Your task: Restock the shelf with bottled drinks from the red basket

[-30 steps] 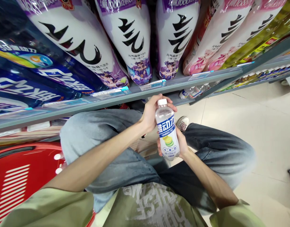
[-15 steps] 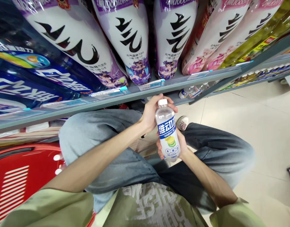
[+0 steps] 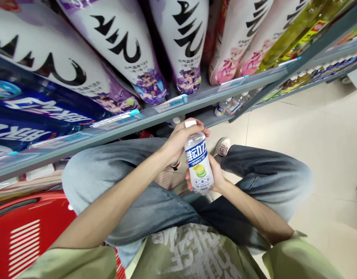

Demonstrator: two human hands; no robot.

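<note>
A clear drink bottle (image 3: pixel 199 164) with a white cap, a blue band and a lemon-and-lime picture is tilted between my hands, its label facing me. My left hand (image 3: pixel 178 137) is closed round its neck, the thumb by the cap and the fingers reaching behind. Lower down, my right hand (image 3: pixel 217 172) wraps the body from behind, with fingertips showing on the left side. The bottle is over my bent legs, in front of the shelf edge (image 3: pixel 155 116).
Large purple-and-white bottles (image 3: pixel 120 46), pink bottles (image 3: pixel 239 42) and blue bottles (image 3: pixel 47 104) line the shelf above. Small bottles (image 3: pixel 225 106) stand on the lower shelf. A red basket (image 3: pixel 50 217) is at my left, beside my knee; tiled floor (image 3: pixel 326 155) lies to the right.
The view has shifted, so the shelf bottles appear further left. My left hand has drawn in closer around the bottle's cap and neck; my right hand keeps its hold.
</note>
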